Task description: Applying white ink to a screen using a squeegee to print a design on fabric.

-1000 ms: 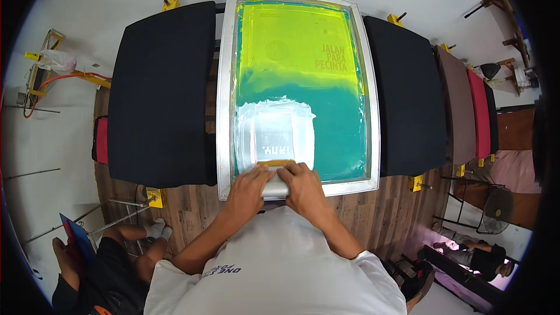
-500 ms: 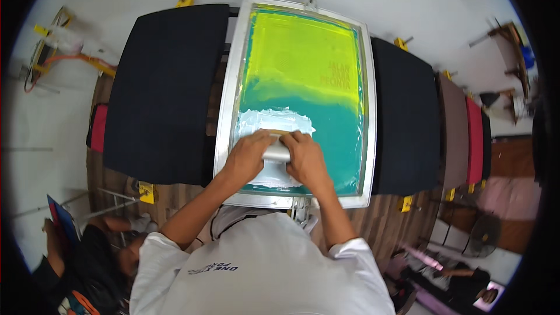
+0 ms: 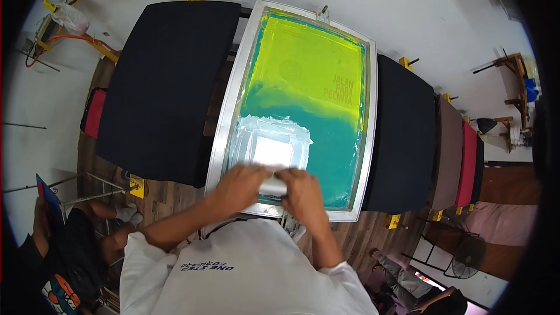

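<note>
Clearly, both hands are clamped on one tool: the left hand [image 3: 238, 188], a little blurred, and the right hand [image 3: 301, 193] grip the squeegee [image 3: 273, 186] side by side, their fingertips close together along its top. The squeegee is inside the metal frame [image 3: 364, 146], near the end closest to the person's body, left of the frame's middle. Just beyond it lies a patch of white paint [image 3: 274, 125] with a ragged far edge, a brighter rectangle showing within it. Green mesh [image 3: 332, 151] spreads to its right, turning yellow [image 3: 309, 46] toward the far end. A large black board [image 3: 163, 93] stands to the left of the frame and another black board [image 3: 405, 140] to the right, followed by a brown board [image 3: 448, 151] and a red board [image 3: 466, 163]. At lower left, another person [image 3: 81, 239] holds something flat and blue.
</note>
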### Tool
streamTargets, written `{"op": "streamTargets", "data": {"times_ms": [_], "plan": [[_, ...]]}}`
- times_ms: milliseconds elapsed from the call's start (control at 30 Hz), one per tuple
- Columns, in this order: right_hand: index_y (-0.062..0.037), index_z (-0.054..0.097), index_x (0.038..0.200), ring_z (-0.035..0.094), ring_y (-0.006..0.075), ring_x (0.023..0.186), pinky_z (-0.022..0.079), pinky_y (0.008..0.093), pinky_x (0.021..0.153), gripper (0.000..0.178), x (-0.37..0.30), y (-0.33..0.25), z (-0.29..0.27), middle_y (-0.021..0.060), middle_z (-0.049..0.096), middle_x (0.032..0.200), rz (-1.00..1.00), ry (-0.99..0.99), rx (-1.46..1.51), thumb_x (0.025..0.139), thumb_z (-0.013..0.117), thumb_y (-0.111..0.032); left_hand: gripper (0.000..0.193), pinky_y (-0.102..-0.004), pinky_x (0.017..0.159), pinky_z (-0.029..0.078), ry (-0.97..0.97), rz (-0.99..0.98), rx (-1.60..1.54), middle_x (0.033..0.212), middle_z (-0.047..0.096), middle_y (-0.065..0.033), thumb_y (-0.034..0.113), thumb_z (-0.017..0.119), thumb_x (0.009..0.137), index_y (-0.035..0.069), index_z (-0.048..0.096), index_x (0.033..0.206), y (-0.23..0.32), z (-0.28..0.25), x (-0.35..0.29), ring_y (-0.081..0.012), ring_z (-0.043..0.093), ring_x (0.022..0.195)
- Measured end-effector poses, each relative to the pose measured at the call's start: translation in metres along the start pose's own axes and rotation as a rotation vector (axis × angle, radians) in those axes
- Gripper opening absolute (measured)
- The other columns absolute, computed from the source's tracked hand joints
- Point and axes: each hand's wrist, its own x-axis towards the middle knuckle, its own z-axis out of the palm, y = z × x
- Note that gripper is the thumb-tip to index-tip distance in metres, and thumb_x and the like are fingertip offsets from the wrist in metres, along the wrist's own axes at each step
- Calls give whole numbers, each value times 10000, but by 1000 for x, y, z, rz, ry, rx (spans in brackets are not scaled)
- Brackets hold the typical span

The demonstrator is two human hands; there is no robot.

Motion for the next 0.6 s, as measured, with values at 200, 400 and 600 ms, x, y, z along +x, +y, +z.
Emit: {"op": "streamTargets", "data": {"times_ms": [200,400,600], "plan": [[-86,676,1058,643,339,976,511,499,771,388,73,29,-11,120,671,1004,31,52,-97,676,731,-39,411,-431,940,521,142,-56,6,1109,693,-223,-124,606,731,-25,673,1124,-24,-18,65,-392,665,1034],[-72,618,1109,594,378,1013,506,472,810,515,39,17,15,147,623,1105,21,95,-89,615,698,49,522,-452,999,481,186,83,32,1257,608,-266,-169,571,676,-55,610,1184,-36,11,30,-425,589,1176],[-62,598,1227,558,361,1132,467,469,885,628,-35,-3,46,143,590,1252,34,37,-64,617,708,44,671,-461,1083,414,-3,83,203,1369,548,-243,-126,644,673,-22,566,1331,-13,36,-48,-379,510,1314]]}}
